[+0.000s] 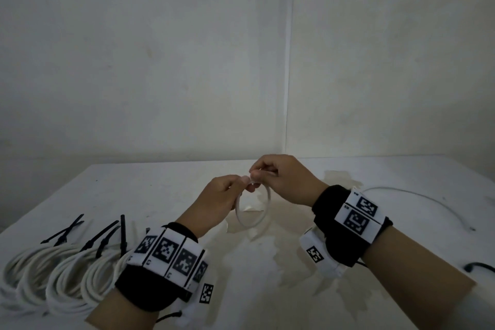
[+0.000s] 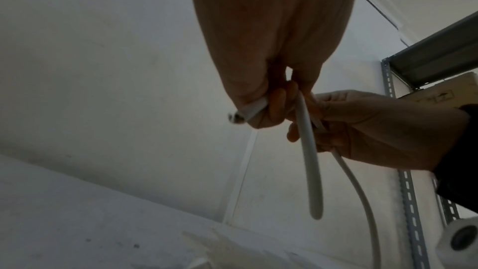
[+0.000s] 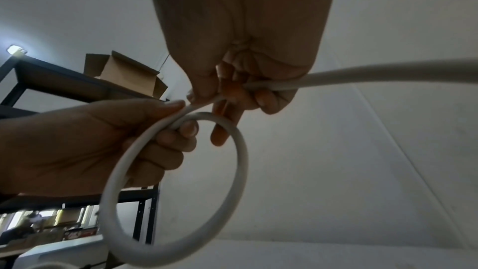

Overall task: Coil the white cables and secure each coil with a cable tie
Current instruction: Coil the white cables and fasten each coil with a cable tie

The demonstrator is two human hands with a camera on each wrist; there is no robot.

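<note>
Above the middle of the white table (image 1: 187, 195) I hold a white cable (image 1: 253, 224) bent into one small loop (image 3: 240, 150). My left hand (image 1: 227, 193) pinches the cable near its cut end (image 2: 236, 119), with the loop hanging below its fingers. My right hand (image 1: 278, 177) pinches the same cable where the loop crosses, right against the left hand. The rest of the cable (image 1: 417, 195) trails off to the right across the table. The loop shows edge-on in the left wrist view (image 2: 314, 171).
Several finished white coils (image 1: 59, 273) bound with black cable ties (image 1: 107, 236) lie at the table's front left. A dark cable end (image 1: 479, 266) lies at the right edge. Walls meet in a corner behind the table. Metal shelving (image 3: 51, 81) with a cardboard box stands nearby.
</note>
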